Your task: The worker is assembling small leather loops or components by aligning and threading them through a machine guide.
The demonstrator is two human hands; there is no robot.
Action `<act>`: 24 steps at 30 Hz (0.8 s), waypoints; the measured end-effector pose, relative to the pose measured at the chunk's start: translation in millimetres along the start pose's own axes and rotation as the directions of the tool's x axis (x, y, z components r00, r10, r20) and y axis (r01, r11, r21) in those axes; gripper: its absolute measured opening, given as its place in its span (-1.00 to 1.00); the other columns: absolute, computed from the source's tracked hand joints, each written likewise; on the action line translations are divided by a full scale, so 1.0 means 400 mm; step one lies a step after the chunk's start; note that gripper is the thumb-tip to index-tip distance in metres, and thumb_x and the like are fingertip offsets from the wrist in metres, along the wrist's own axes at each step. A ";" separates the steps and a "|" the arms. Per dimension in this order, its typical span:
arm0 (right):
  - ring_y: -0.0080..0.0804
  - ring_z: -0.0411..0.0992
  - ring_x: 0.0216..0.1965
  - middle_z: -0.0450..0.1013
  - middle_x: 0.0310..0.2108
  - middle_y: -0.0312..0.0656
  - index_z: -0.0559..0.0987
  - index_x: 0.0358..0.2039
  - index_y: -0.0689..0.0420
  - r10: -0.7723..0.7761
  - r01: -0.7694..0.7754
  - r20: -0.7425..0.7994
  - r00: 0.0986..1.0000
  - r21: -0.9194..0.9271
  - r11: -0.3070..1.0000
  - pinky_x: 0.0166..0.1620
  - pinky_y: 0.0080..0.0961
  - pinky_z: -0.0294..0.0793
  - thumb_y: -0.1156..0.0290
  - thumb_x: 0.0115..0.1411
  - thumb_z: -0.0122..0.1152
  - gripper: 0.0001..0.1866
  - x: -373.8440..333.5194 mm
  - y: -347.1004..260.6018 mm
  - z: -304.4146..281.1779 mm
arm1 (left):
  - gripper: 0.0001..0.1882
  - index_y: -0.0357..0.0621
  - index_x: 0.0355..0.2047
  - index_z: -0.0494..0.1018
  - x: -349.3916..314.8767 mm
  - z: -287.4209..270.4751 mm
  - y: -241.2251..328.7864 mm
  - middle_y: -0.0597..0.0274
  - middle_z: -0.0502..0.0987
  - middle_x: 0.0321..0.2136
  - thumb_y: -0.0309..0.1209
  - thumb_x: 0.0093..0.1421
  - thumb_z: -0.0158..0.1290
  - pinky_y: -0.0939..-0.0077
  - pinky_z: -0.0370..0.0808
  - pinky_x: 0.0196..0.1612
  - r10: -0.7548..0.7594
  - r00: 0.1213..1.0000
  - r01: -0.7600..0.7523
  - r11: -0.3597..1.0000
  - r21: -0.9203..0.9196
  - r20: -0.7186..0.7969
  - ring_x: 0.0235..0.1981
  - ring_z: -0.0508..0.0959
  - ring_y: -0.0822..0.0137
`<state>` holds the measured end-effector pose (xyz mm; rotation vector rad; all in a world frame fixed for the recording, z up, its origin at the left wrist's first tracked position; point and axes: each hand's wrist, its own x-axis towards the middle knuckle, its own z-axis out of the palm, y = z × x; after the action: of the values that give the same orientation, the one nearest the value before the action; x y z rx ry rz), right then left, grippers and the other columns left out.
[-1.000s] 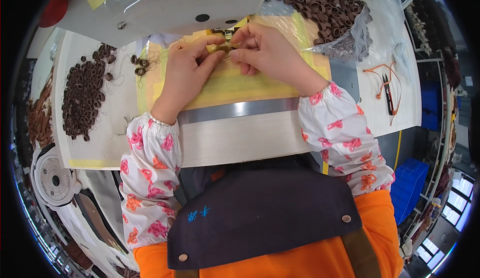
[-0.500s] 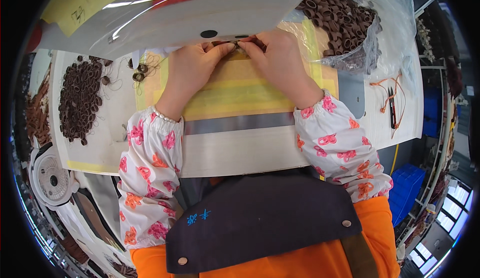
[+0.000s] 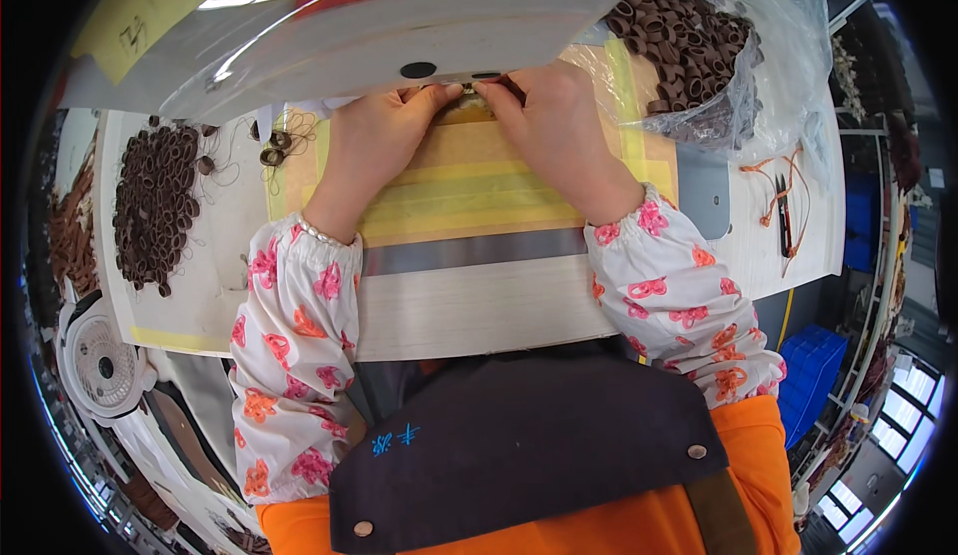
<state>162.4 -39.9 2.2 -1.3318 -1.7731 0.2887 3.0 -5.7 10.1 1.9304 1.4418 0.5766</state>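
Observation:
Under the front edge of a white sewing machine (image 3: 369, 41), both my hands come together at the stitching spot. My left hand (image 3: 379, 141) pinches with thumb and forefinger. My right hand (image 3: 561, 121) pinches close beside it, thumb almost meeting the left one. Whatever small piece sits between the fingertips is mostly hidden by the fingers and the machine; I cannot make it out. Below my wrists lies a brown board with yellow tape strips (image 3: 469, 184). Left of my left hand are a few dark loops (image 3: 273, 150) with loose thread.
Many dark brown loops (image 3: 155, 206) are heaped at the left of the white table (image 3: 479, 307). At the back right, a clear plastic bag (image 3: 788, 66) holds brown loops (image 3: 689, 46). Thread snips (image 3: 783, 218) with orange cord lie right. A fan (image 3: 103, 363) and a blue crate (image 3: 810, 380) flank the table.
My hands stay pinched at the same spot, with the fingertips shifted very slightly. The whole view has tilted a little, so the machine and the left heap appear slightly displaced.

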 end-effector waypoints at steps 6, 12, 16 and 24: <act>-0.03 0.39 -0.50 0.39 -0.57 -0.02 0.39 -0.55 0.23 0.034 -0.032 0.035 0.999 -0.041 0.999 -0.48 -0.27 0.37 0.59 -0.07 0.13 -0.91 0.002 -0.006 -0.007 | -0.73 -0.11 -0.53 0.52 0.006 0.012 -0.022 0.27 0.45 -0.72 -0.16 0.06 0.05 0.53 0.30 -0.57 0.176 0.982 -0.180 0.982 -0.053 -0.067 -0.70 0.39 0.36; -0.02 0.39 -0.50 0.39 -0.59 -0.01 0.37 -0.57 0.23 0.091 -0.088 0.083 0.992 -0.039 0.995 -0.48 -0.26 0.37 0.57 -0.08 0.15 -0.88 0.011 -0.004 -0.014 | -0.73 -0.11 -0.50 0.52 0.003 0.003 -0.013 0.29 0.45 -0.72 -0.16 0.06 0.04 0.54 0.30 -0.56 0.111 0.993 -0.112 0.994 -0.019 -0.031 -0.68 0.39 0.40; -0.04 0.39 -0.50 0.40 -0.59 -0.01 0.37 -0.58 0.23 0.069 -0.065 0.084 0.994 -0.059 0.996 -0.46 -0.25 0.36 0.55 -0.09 0.16 -0.87 0.016 0.007 0.004 | -0.72 -0.12 -0.53 0.51 -0.001 -0.011 0.002 0.31 0.40 -0.76 -0.17 0.06 0.04 0.55 0.27 -0.58 -0.039 0.999 0.039 0.999 -0.035 0.017 -0.71 0.36 0.44; -0.05 0.39 -0.50 0.40 -0.60 -0.01 0.39 -0.57 0.24 0.131 -0.127 0.126 0.983 -0.038 0.991 -0.44 -0.26 0.37 0.50 -0.09 0.20 -0.84 0.019 0.006 0.001 | -0.71 -0.13 -0.56 0.50 0.005 -0.008 -0.005 0.32 0.40 -0.76 -0.16 0.05 0.05 0.57 0.28 -0.57 0.008 1.000 -0.008 1.000 0.008 0.007 -0.70 0.35 0.45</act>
<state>163.4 -32.3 4.3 -1.4808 -1.8058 0.4298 0.1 -2.5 10.8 1.9440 1.4348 0.5679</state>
